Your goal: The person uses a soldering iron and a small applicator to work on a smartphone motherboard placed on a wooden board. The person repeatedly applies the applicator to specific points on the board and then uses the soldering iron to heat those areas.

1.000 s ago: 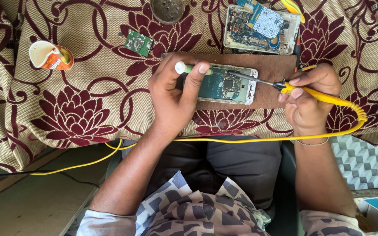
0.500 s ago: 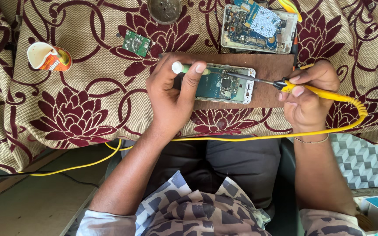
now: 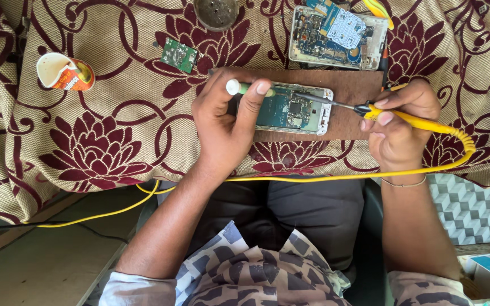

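Observation:
An opened phone (image 3: pixel 296 110) with its circuit board bare lies on a brown wooden board (image 3: pixel 350 113). My left hand (image 3: pixel 225 127) rests over the phone's left end and pinches a thin green tool with a white tip (image 3: pixel 239 87) between thumb and forefinger. My right hand (image 3: pixel 398 127) grips a yellow-handled soldering iron (image 3: pixel 409 119); its metal tip reaches left onto the phone's board. The iron's yellow cord (image 3: pixel 313 178) loops around my right wrist and trails left across the cloth's edge.
A patterned maroon and beige cloth (image 3: pixel 109 130) covers the table. A second opened phone (image 3: pixel 336 37) lies at the top, a small green circuit board (image 3: pixel 180 55) to its left, a round metal dish (image 3: pixel 216 11) above, and a torn orange packet (image 3: pixel 63 72) at left.
The view has shifted slightly; both hands stay on the phone, and the iron's tip remains on the board with only small adjustments.

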